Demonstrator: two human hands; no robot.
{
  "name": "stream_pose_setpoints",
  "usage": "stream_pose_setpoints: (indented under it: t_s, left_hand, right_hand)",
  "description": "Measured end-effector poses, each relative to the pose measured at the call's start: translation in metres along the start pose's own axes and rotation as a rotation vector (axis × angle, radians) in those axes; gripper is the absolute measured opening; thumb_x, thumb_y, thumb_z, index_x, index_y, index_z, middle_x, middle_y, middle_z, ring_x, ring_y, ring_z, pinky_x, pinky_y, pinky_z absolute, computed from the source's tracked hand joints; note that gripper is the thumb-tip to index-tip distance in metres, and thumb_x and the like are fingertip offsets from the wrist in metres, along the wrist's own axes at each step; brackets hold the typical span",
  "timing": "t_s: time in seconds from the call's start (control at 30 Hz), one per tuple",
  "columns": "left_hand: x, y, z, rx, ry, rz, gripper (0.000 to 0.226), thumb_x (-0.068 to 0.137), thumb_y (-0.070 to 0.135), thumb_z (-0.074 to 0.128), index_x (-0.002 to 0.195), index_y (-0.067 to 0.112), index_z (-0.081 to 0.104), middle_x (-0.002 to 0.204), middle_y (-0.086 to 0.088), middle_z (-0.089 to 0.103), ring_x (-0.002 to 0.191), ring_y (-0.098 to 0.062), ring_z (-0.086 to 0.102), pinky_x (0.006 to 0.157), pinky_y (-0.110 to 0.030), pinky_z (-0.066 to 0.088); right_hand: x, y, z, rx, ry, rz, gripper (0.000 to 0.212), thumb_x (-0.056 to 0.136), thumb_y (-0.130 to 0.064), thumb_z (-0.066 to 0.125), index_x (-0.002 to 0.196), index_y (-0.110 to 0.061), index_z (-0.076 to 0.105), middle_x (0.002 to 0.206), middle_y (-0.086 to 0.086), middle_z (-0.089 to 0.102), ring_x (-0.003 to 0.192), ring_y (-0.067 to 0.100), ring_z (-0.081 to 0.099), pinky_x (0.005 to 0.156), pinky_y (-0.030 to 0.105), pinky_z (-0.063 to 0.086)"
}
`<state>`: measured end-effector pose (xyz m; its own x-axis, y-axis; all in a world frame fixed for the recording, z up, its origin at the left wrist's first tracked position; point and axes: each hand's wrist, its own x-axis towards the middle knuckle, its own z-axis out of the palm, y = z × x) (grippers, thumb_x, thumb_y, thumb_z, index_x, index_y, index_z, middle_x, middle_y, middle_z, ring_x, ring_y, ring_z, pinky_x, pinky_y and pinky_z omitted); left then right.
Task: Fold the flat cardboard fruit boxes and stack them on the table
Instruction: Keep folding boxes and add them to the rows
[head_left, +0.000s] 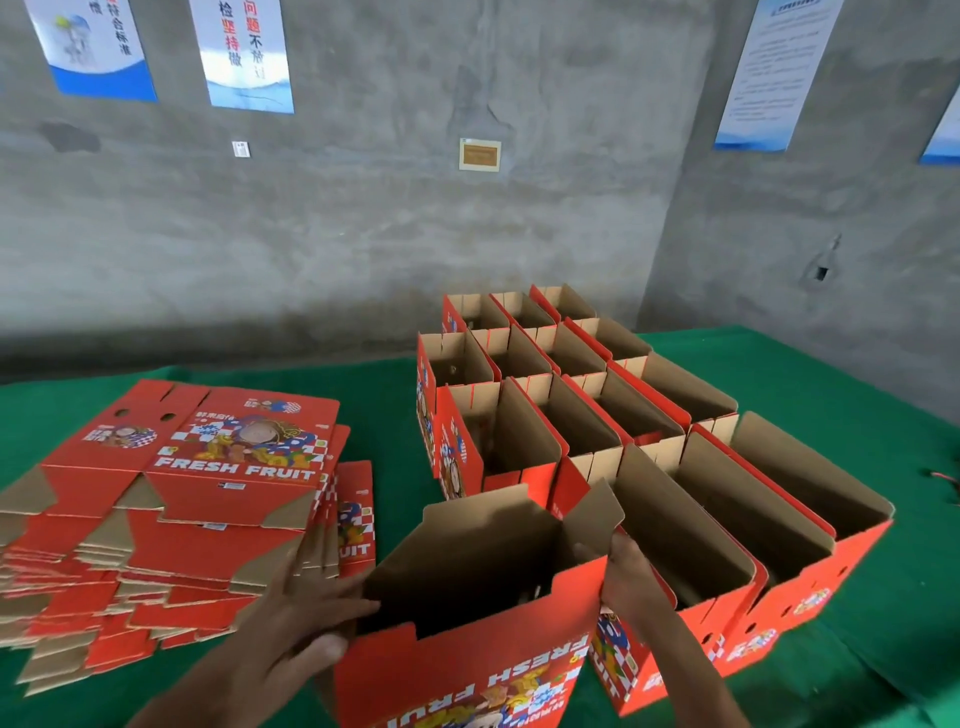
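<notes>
We are at the forming step. The red printed cardboard fruit box with the brown inside (483, 597) stands erect and open-topped at the near centre of the green-covered bench (857, 395), its "FRESH FRUIT" print upside down towards us.

The left hand (306, 618) lies against the left wall of the box, fingers extended flat and thumb on the near corner; it presses and does not clench. The right hand (623, 571) grasps the right wall at its upper edge, just below the raised brown end flap (595, 514).

We judge the bottom to be closed or closing, though it is hidden. The next move calls for squaring the walls, then setting the box into line with the block of erected red boxes (597, 410), which extends from the right of it to the far wall.

Edges and room:
- The right wall touches or nearly touches the neighbouring erected box.
- The stack of flat red cardboard blanks (171, 499) lies near on the left, with a narrow strip of green between.
- Open bench remains at the near centre and far right.
</notes>
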<state>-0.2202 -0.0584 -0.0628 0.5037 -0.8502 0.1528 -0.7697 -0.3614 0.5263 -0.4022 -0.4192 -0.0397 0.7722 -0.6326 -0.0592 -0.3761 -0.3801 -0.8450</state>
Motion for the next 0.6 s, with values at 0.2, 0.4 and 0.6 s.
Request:
stream_pose_setpoints:
  t_s: [0.2, 0.4, 0.6]
  left_hand:
    - [0.011, 0.01, -0.003, 0.119, 0.083, -0.187, 0.064, 0.097, 0.075, 0.004, 0.133, 0.055, 0.052, 0.149, 0.025, 0.046, 0.141, 0.012, 0.026, 0.113, -0.026, -0.034]
    - [0.027, 0.019, 0.01, 0.52, 0.019, -0.235, 0.074, 0.097, 0.073, 0.006, 0.134, 0.044, 0.063, 0.135, 0.023, 0.062, 0.14, -0.006, 0.049, 0.12, -0.057, -0.005]
    - [0.026, 0.029, 0.032, 0.704, 0.155, -0.267, 0.067, 0.084, 0.072, 0.045, 0.139, 0.038, 0.061, 0.144, -0.005, 0.061, 0.14, -0.035, 0.05, 0.113, -0.076, 0.016]
  right_hand:
    - [0.004, 0.006, -0.004, 0.075, -0.041, 0.067, 0.015, 0.107, -0.019, 0.054, 0.102, -0.014, 0.067, 0.084, 0.011, 0.072, 0.082, 0.028, 0.072, 0.082, 0.049, 0.058]
    - [0.006, 0.006, -0.014, 0.25, -0.162, 0.263, 0.037, 0.103, -0.048, 0.055, 0.132, -0.026, 0.058, 0.113, 0.0, 0.072, 0.1, 0.019, 0.07, 0.077, 0.033, 0.055]
    - [-0.021, 0.016, 0.03, 0.291, -0.081, -0.246, 0.049, 0.104, -0.029, 0.051, 0.15, -0.047, 0.043, 0.153, -0.034, 0.041, 0.15, -0.003, 0.029, 0.122, 0.03, 0.031]
